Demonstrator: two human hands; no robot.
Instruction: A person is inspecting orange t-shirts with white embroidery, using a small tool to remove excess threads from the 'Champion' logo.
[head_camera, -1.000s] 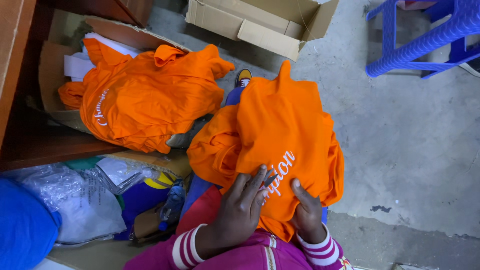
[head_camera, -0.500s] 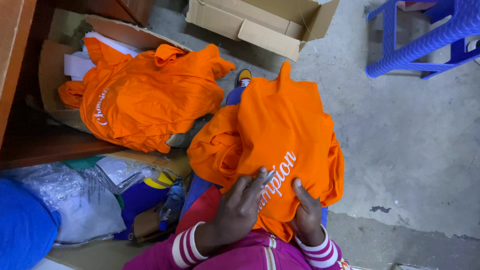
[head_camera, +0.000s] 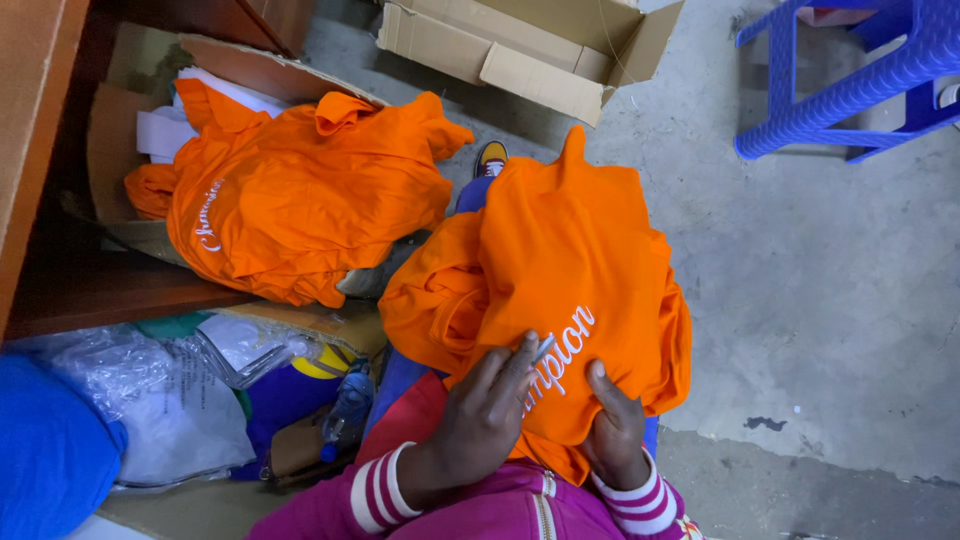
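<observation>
An orange garment with white lettering (head_camera: 560, 260) is draped over my lap and legs. My left hand (head_camera: 478, 420) lies on its lower part, with a small thin grey tool between the fingers next to the lettering. My right hand (head_camera: 615, 430) grips the garment's lower edge from the right side. Both wrists show magenta sleeves with white striped cuffs. My shoe (head_camera: 490, 158) peeks out beyond the cloth.
A pile of orange garments (head_camera: 300, 200) lies on flattened cardboard at the left. An open cardboard box (head_camera: 530, 50) stands at the top, a blue plastic stool (head_camera: 850, 80) at the upper right. Clear plastic bags (head_camera: 170, 380) and blue cloth (head_camera: 50, 450) lie lower left on the concrete floor.
My left hand's fingers have shifted slightly on the garment near the lettering. The garment and my right hand have barely moved.
</observation>
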